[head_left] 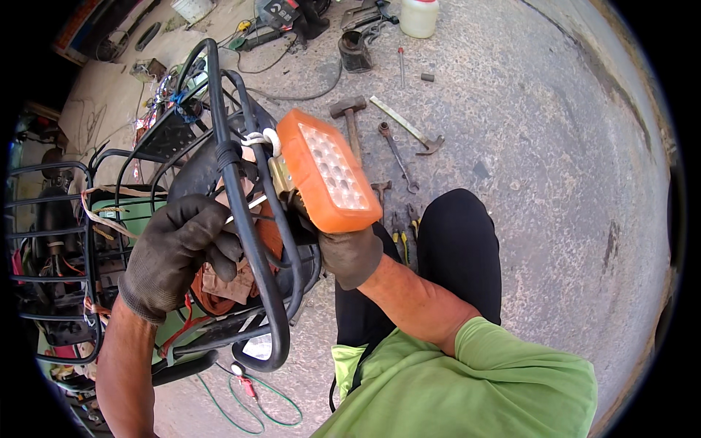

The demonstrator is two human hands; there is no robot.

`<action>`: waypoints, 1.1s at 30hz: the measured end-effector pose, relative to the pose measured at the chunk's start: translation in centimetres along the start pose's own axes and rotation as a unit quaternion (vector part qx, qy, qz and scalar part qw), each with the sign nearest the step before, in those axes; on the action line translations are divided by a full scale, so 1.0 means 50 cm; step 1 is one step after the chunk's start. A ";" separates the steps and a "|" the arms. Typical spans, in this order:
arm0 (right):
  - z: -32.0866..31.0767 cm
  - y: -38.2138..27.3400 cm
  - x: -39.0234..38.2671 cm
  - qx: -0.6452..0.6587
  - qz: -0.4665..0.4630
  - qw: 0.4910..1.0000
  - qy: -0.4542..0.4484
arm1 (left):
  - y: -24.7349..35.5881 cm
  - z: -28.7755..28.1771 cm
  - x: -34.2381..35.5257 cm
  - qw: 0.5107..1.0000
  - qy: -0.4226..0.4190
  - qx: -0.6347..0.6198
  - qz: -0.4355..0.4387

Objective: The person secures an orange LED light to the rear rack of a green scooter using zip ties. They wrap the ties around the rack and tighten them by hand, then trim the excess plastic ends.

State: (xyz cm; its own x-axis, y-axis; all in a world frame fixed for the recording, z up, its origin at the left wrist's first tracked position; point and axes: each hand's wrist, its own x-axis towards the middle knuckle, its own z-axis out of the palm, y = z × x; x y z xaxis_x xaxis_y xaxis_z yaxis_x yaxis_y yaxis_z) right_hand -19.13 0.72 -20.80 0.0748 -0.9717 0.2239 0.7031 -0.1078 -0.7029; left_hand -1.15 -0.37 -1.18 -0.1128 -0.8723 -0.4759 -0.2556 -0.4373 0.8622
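Observation:
An orange rectangular lamp (pixel 292 142) with a clear, bumpy lens stands tilted beside a black tubular frame (pixel 237 186). White cord (pixel 261 139) is wound round the frame at the lamp's upper end. My left hand (pixel 175 252), in a dark glove, is at the frame's left side, thumb and fingers pinched on a thin pale stick-like piece (pixel 247 209) that crosses behind the front tube. Beneath and behind the lamp's lower end is my gloved right hand (pixel 353 259); its fingers are hidden there, so its grip does not show.
On the concrete floor lie a sledgehammer (pixel 348 108), a claw hammer (pixel 409 125), a ratchet wrench (pixel 398 159) and yellow-handled pliers (pixel 399 237). A black wire rack (pixel 51 277) is at left. A green cable (pixel 234 420) loops below; a jar (pixel 418 18) stands far off.

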 end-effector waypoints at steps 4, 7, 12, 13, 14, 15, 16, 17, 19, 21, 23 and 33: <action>0.019 -0.014 0.015 0.007 -0.034 0.999 -0.014 | -0.004 0.007 -0.002 0.994 0.057 0.057 0.073; 0.010 -0.011 0.011 -0.019 -0.036 0.999 -0.017 | 0.009 0.023 -0.015 0.841 0.101 0.412 0.336; 0.000 0.000 0.004 -0.028 -0.024 0.999 -0.012 | 0.005 0.036 -0.017 0.954 0.104 0.181 0.213; -0.001 0.002 0.003 -0.030 -0.025 0.999 -0.010 | 0.014 0.029 -0.016 0.976 0.073 0.135 0.154; -0.002 0.001 0.002 -0.034 -0.025 0.999 -0.010 | 0.022 0.022 -0.014 0.991 0.042 0.088 0.095; -0.002 0.000 0.001 -0.034 -0.025 0.999 -0.010 | 0.030 0.015 -0.015 0.995 0.016 0.085 0.049; -0.001 0.001 0.002 -0.036 -0.025 0.999 -0.010 | 0.037 0.009 -0.017 0.997 -0.010 0.081 0.002; -0.001 -0.001 0.002 -0.037 -0.024 0.999 -0.008 | 0.042 0.007 -0.017 0.995 -0.036 0.077 -0.044; 0.002 0.001 0.002 -0.039 -0.024 0.999 -0.010 | 0.007 0.010 -0.020 0.964 0.032 0.230 0.131; 0.003 0.002 0.002 -0.041 -0.024 0.999 -0.009 | 0.005 0.017 -0.026 0.849 0.077 0.430 0.297; -0.002 0.002 0.001 -0.049 -0.023 0.998 -0.005 | 0.028 0.024 -0.035 0.625 0.093 0.642 0.434; 0.006 -0.010 0.004 -0.090 -0.020 0.996 0.005 | 0.013 -0.014 -0.023 0.998 -0.038 -0.045 0.035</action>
State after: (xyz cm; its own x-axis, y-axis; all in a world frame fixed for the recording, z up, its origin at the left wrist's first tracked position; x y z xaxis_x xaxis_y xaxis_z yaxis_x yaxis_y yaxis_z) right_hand -19.25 0.66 -20.18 0.0413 -0.9678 0.2483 0.5665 -0.1820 -0.8037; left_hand -0.52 0.19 0.03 -0.2006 -0.8840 -0.4223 -0.1572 -0.3965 0.9045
